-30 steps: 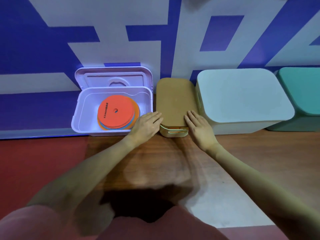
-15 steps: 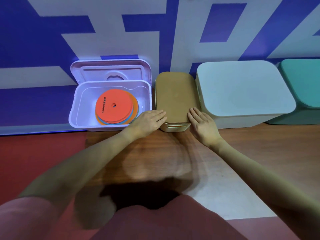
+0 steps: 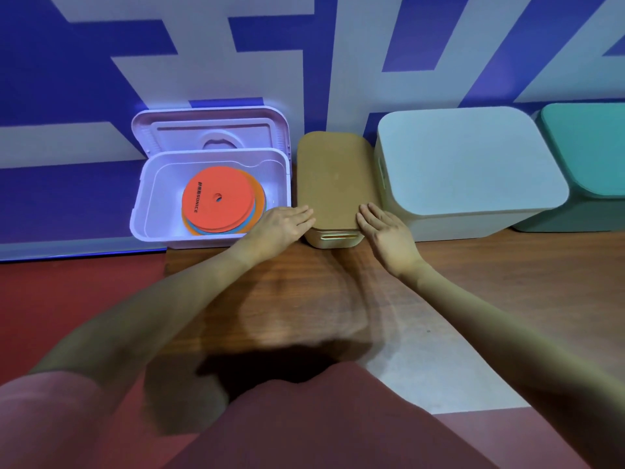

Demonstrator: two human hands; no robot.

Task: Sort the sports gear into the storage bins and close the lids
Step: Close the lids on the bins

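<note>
Two hands reach forward with arms outstretched, fingers straight and together, gripping nothing. The left hand (image 3: 282, 225) rests at the tan bin's (image 3: 334, 184) 8 o'clock corner, the right hand (image 3: 385, 231) at its 4 o'clock corner, fingertips on the closed lid. At 9 o'clock of that bin, the white bin (image 3: 142, 211) stands open, discs (image 3: 220, 201) stacked inside.

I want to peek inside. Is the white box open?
Open. The white box has its lid tipped back against the wall, showing orange discs inside.
</note>
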